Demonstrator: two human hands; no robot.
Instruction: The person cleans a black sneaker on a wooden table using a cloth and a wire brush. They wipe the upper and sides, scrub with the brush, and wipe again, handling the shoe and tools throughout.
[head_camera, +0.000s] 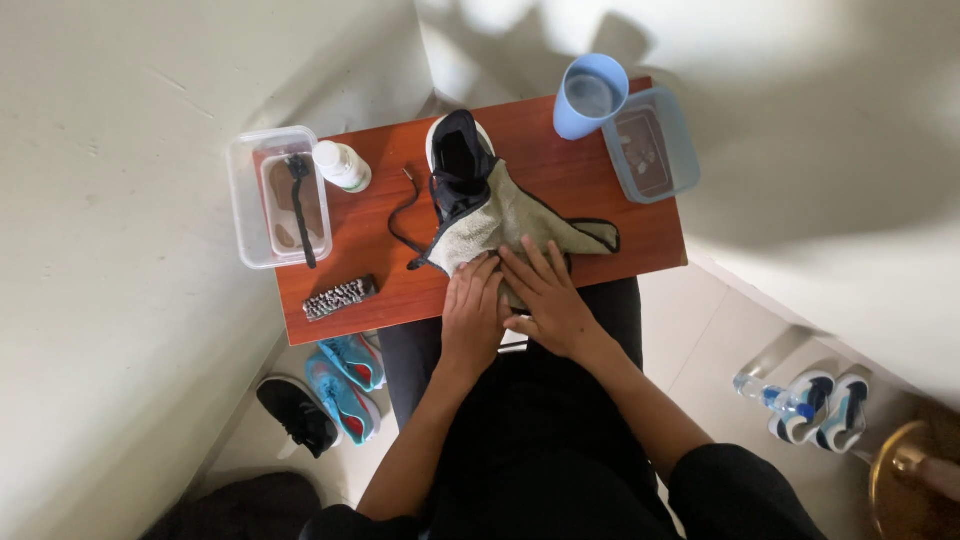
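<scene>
A black shoe (458, 160) with a white sole lies on a small reddish-brown table (560, 175), its toe end wrapped in a grey-beige cloth (490, 225) with dark trim. My left hand (472, 310) presses flat on the cloth at the near edge of the table. My right hand (545, 295) lies beside it, fingers spread over the cloth and the covered shoe. A loose black lace (400, 225) trails to the left of the shoe.
On the table stand a clear tub (245, 200) holding a brush, a white bottle (341, 165), a scrubbing brush (340, 297), a blue cup (590, 95) and a blue-tinted tub (680, 150). Shoes (340, 390) lie on the floor left, another pair (820, 410) and a water bottle right.
</scene>
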